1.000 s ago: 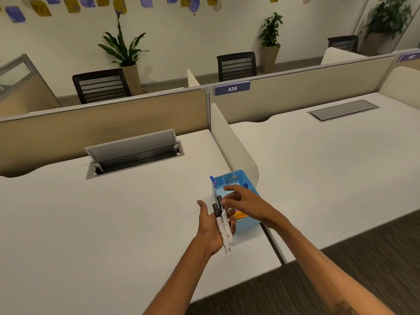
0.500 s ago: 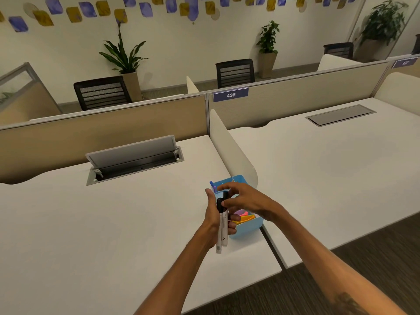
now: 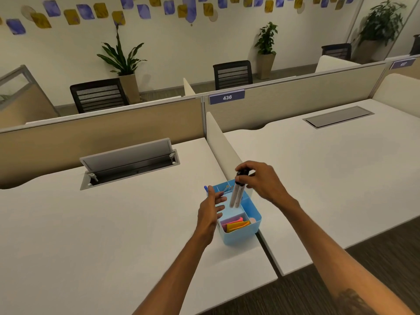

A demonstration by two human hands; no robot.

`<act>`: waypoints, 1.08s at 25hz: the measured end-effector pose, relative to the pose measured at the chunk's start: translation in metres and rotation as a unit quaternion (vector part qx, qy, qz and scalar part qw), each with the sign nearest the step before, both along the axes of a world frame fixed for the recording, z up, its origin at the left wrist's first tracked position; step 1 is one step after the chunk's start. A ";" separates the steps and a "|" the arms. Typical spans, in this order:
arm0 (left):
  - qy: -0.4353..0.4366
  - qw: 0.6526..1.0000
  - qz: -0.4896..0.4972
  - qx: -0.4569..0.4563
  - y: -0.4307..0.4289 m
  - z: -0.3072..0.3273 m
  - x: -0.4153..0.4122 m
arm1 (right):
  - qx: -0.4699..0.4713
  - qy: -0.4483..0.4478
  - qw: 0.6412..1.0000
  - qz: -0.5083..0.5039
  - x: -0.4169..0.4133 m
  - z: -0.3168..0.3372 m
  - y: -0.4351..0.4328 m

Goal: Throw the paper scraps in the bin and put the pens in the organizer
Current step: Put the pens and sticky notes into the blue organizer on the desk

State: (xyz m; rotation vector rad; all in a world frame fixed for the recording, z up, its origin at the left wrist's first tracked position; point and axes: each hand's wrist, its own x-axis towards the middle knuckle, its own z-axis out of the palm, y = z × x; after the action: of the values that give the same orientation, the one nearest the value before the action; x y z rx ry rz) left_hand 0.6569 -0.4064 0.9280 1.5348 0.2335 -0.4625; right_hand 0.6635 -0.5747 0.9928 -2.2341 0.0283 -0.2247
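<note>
at the near right corner of the wide white desk (image 3: 91,235), just beside the end of the low white divider panel (image 3: 218,142), stands the light blue plastic compartmented organizer (image 3: 241,237). the right hand (image 3: 263,180) hovers above it, fingertips pinching the black caps of two white marker pens (image 3: 237,196), which hang slightly tilted over the organizer's middle section. the left hand (image 3: 209,212) is at the organizer's left edge, fingers spread, holding nothing. pink and orange paper slips (image 3: 236,225) fill the near compartment. a blue pen (image 3: 206,189) stands at the far left corner.
</note>
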 end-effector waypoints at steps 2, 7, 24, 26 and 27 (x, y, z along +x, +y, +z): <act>0.006 1.000 0.018 0.001 0.001 -0.003 0.000 | -0.008 -0.042 0.998 -0.040 0.008 -0.005 -0.007; 0.028 0.999 -0.002 0.017 0.000 -0.017 -0.007 | -0.065 -0.061 0.994 -0.068 0.027 -0.033 -0.006; 0.009 0.998 -0.005 0.056 0.017 -0.030 -0.017 | -0.196 0.131 0.971 -0.043 0.046 -0.102 -0.003; 0.009 0.998 -0.007 0.056 0.024 -0.029 -0.020 | -0.198 0.139 0.969 -0.052 0.045 -0.102 -0.003; 0.009 0.998 -0.006 0.055 0.027 -0.027 -0.021 | -0.198 0.141 0.968 -0.059 0.043 -0.100 -0.003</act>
State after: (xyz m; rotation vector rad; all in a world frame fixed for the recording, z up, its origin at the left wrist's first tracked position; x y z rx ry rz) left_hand 0.6361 -0.3790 0.9005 1.6413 0.2668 -0.4802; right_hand 0.7066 -0.5773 0.8926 -2.6516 0.2938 0.0323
